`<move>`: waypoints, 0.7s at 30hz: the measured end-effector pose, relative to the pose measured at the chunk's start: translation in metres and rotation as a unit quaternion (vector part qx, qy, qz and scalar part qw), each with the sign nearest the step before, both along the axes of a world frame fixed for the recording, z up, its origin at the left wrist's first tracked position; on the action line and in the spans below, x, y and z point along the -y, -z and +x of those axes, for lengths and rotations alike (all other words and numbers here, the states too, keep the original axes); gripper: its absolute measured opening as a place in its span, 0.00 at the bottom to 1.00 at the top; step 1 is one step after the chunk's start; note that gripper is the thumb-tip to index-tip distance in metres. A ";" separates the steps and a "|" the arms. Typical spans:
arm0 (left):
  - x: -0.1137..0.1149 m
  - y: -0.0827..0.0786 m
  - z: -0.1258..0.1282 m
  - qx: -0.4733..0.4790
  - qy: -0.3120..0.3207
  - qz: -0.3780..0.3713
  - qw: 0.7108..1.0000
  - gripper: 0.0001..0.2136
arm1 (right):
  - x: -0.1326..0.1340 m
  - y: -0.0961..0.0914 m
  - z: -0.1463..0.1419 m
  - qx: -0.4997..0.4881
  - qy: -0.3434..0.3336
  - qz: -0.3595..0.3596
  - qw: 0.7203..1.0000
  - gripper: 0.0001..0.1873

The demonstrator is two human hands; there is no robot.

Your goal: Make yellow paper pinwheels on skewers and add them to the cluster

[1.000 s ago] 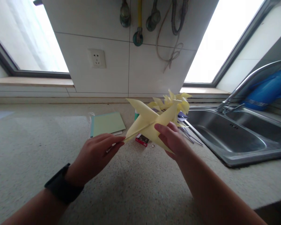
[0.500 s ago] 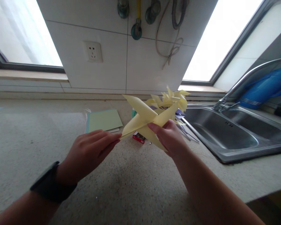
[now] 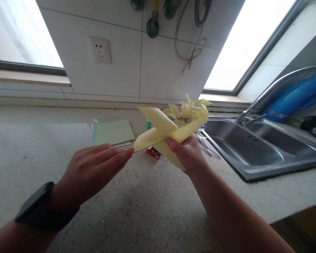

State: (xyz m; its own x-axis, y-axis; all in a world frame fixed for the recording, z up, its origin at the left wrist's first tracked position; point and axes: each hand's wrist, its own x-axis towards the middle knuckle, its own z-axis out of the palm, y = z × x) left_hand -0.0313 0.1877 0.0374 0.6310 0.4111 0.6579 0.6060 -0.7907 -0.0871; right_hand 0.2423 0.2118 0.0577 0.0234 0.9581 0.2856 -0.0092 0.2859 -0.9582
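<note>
A pale yellow paper pinwheel with pointed blades is held up over the counter between both hands. The fingers of my left hand, with a dark watch on its wrist, pinch the left end of a thin yellow stick or rolled strip along the pinwheel. My right hand grips the pinwheel near its centre, thumb on top and the other fingers hidden behind the paper. Right behind it are more yellow paper pinwheels, partly covered by the held one. Below lies a small red box with little items in it.
Green paper sheets lie at left on the speckled counter. Thin purple strips rest beside the double steel sink. A blue bag is behind the tap. The tiled wall carries a socket and a loose cord.
The view has shifted slightly. My left hand has moved a little left and down relative to the picture, still pinching the same end. My right hand keeps its hold on the pinwheel.
</note>
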 end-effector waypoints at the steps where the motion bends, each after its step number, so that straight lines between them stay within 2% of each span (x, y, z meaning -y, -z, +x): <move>1: 0.001 0.000 0.000 -0.002 0.001 -0.002 1.000 0.16 | 0.000 0.000 0.000 0.000 0.000 0.002 1.000 0.16; 10: 0.004 -0.006 0.003 -0.010 0.014 0.013 1.000 0.15 | -0.002 0.003 -0.001 -0.008 0.010 0.022 1.000 0.15; 14: 0.003 -0.005 0.005 0.014 0.023 0.032 0.999 0.13 | -0.002 0.003 0.000 -0.012 0.010 0.014 1.000 0.17; 21: 0.003 -0.004 0.010 0.043 0.009 0.043 0.998 0.10 | -0.002 0.000 0.003 -0.029 -0.019 0.005 0.999 0.20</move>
State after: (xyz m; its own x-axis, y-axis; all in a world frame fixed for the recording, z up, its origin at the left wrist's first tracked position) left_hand -0.0209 0.1846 0.0417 0.5773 0.3400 0.7424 0.5994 -0.7938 -0.1025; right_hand 0.2451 0.2139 0.0574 0.0035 0.9558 0.2942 -0.0763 0.2936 -0.9529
